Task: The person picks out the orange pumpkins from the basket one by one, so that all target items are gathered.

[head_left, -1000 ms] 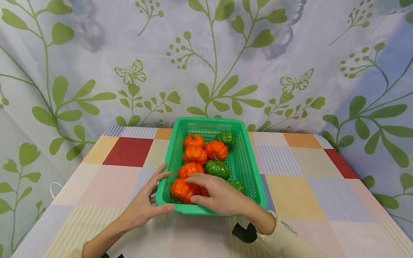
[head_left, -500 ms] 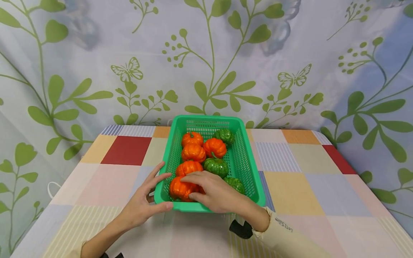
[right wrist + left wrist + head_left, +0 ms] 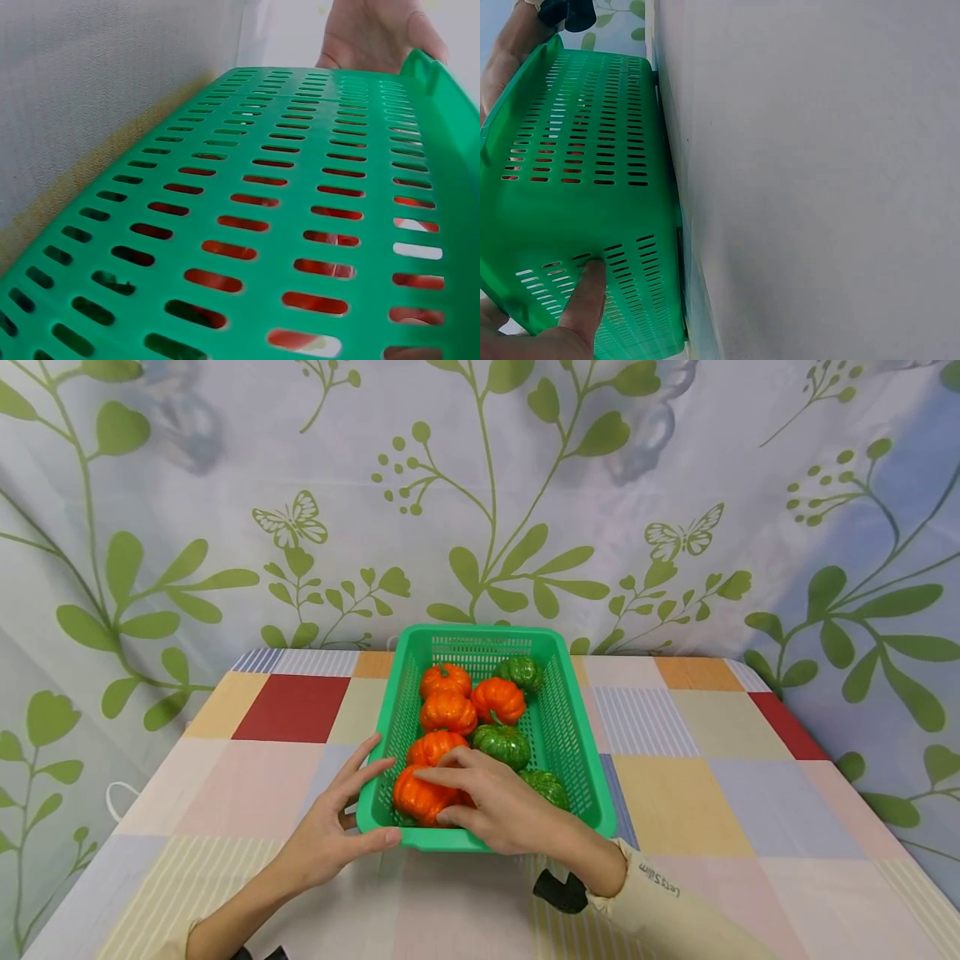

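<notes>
right hand [image 3: 491, 802] grips pumpkin [image 3: 420, 796] near basket rim [image 3: 446, 839]; room rightward inside.

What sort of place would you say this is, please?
Probably an indoor spot set up for tabletop work; home or studio, I cannot tell. A pale fabric backdrop printed with green leaves, a multicoloured patchwork tablecloth and a green perforated plastic basket suggest it.

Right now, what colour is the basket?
The basket is green, seen best in the head view.
</notes>
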Demonstrator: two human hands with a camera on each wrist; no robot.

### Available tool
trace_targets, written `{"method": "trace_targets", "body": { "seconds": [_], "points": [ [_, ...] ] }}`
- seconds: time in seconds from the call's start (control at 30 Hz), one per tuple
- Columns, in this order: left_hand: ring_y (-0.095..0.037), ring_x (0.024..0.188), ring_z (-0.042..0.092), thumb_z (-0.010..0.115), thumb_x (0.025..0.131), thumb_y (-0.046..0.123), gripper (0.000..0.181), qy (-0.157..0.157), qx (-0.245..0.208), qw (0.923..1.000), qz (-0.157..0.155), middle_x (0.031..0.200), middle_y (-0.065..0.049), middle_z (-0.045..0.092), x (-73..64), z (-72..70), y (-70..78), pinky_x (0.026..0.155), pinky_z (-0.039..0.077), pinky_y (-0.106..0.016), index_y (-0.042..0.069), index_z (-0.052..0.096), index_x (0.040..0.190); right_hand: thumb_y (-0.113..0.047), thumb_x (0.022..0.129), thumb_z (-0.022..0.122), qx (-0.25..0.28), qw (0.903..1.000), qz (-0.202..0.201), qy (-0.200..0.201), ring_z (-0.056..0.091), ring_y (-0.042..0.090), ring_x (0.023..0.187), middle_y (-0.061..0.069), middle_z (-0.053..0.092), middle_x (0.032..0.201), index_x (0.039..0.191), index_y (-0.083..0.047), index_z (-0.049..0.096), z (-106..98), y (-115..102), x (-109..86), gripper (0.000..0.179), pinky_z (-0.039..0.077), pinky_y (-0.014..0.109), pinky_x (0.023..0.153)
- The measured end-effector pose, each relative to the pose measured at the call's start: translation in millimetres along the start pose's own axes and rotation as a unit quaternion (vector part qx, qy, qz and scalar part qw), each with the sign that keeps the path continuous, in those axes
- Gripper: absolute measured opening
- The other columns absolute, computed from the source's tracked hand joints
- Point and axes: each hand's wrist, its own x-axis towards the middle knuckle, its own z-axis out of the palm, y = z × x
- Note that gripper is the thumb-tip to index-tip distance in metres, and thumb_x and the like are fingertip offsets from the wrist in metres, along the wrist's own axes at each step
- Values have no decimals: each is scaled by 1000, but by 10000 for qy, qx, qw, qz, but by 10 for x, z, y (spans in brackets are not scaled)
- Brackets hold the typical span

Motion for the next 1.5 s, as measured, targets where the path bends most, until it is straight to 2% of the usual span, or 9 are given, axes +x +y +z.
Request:
{"method": "trace_targets", "body": {
  "seconds": [0.3, 0.47, 0.7, 0.87, 1.0, 1.17, 1.3, 1.43, 1.5],
  "points": [
    [-44, 129, 44, 73, 87, 5, 70, -37, 4, 10000, -14, 164, -1, 7, 1, 0, -5, 89, 54, -32, 1, 40, 149, -20, 90, 73, 43, 9995, -171, 281, 54, 15, 95, 3, 56, 117, 135, -9, 61, -6, 16, -16, 48, 47, 26, 80],
    [-45, 129, 43, 73, 87, 4, 70, -4, -2, 10000, -44, 164, -2, 7, 0, -2, -3, 88, 54, -31, 2, 40, 149, -21, 93, 70, 210, 9992, -101, 314, 56, 15, 96, 5, 55, 120, 137, -7, 59, -6, 13, -15, 47, 48, 26, 80],
    [-46, 128, 43, 73, 87, 4, 71, 8, 38, 10000, -48, 164, -2, 8, 0, -2, -3, 87, 54, -31, 3, 39, 150, -16, 95, 68, 385, 9984, 116, 395, 55, 22, 112, 9, 53, 130, 138, -5, 57, -25, -8, -25, 46, 49, 34, 91],
    [-46, 128, 43, 73, 87, 5, 72, -3, 47, 10000, -33, 164, -2, 7, -3, -4, -6, 88, 54, -31, 4, 39, 150, -19, 98, 63, 673, 9969, 175, 356, 51, 24, 127, 12, 53, 140, 139, -2, 54, -34, -10, -11, 45, 45, 40, 103],
    [-45, 128, 43, 73, 87, 6, 71, -12, 54, 10000, -39, 164, -1, 7, -4, -6, -6, 88, 54, -31, 5, 39, 150, -21, 99, 61, 896, 9949, 266, 384, 55, 19, 123, 8, 58, 137, 139, -2, 54, -39, -14, -6, 45, 46, 37, 101],
    [-39, 128, 46, 72, 87, 5, 71, -28, 37, 10000, -40, 164, 0, 7, -5, -7, -2, 88, 54, -32, 6, 39, 150, -23, 99, 62, 866, 9942, 218, 606, 56, 19, 121, 6, 59, 134, 137, -3, 55, -29, -7, -15, 43, 46, 36, 100],
    [-41, 128, 45, 72, 87, 5, 71, -35, 69, 10000, -27, 164, -1, 7, -6, -7, 2, 89, 54, -32, 5, 39, 150, -25, 98, 63, 890, 9926, 227, 791, 54, 19, 123, 4, 59, 134, 135, -5, 58, -24, -4, -19, 42, 46, 38, 101],
    [-44, 128, 44, 72, 87, 5, 71, -29, 96, 9999, -18, 164, -1, 7, -7, -8, 2, 89, 54, -31, 4, 39, 150, -27, 96, 66, 1085, 9889, 298, 973, 56, 16, 117, 0, 59, 129, 129, -8, 60, -19, -2, -18, 38, 48, 37, 98],
    [-44, 127, 45, 72, 87, 5, 70, -27, 102, 9999, -22, 164, -1, 7, -6, -8, 2, 89, 54, -30, 3, 40, 149, -24, 95, 68, 1343, 9847, 342, 1057, 56, 16, 113, 0, 58, 124, 126, -8, 61, -16, -3, -20, 35, 50, 34, 94]
  ]
}}
